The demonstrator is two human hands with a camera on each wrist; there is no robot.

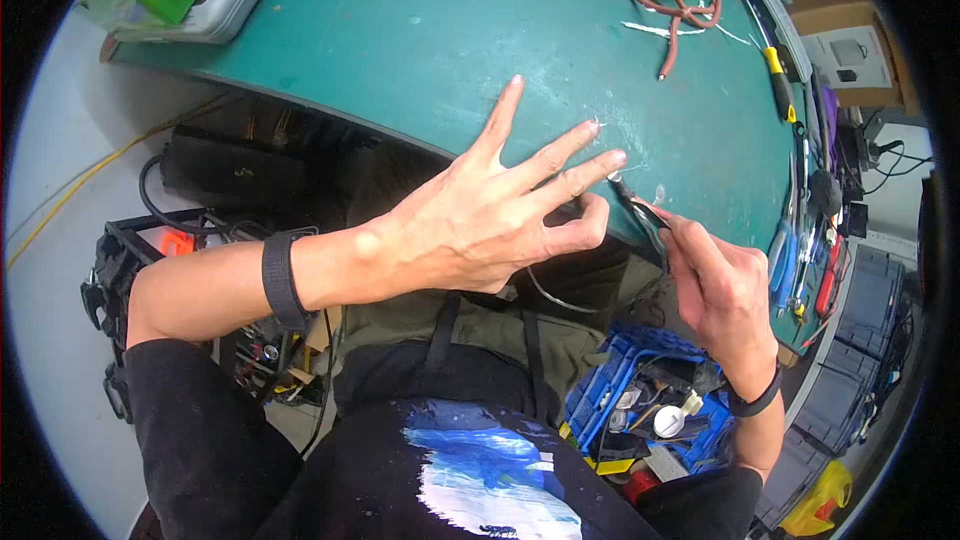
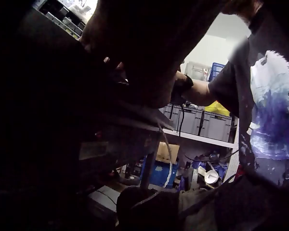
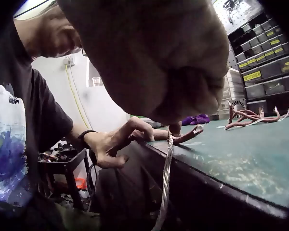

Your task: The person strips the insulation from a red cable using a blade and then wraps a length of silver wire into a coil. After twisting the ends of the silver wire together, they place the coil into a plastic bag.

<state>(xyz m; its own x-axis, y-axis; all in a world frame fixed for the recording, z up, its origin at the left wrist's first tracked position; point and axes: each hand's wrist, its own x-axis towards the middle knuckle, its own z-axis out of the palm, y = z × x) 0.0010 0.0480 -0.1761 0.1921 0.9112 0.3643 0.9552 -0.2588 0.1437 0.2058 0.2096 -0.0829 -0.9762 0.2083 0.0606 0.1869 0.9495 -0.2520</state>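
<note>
My left hand (image 1: 480, 205) reaches over the front edge of the green tabletop, most fingers straight and spread, the thumb bent beneath. Two of its fingertips are right by the end of a dark strand (image 1: 630, 196). Between thumb and fingers, my right hand (image 1: 722, 290) pinches this strand just above the table edge. A twisted silvery wire (image 3: 166, 180) hangs from below the right hand in the right wrist view. It also shows as a pale twisted wire (image 2: 170, 166) in the left wrist view, where the left hand is mostly in darkness.
Brown tubing (image 1: 680, 10) lies in loops at the far side of the table, beside white scraps. Screwdrivers and pliers (image 1: 784, 255) line the right edge. A grey case (image 1: 235, 10) stands at the far left. Below the table sits a blue crate (image 1: 590, 390) of parts.
</note>
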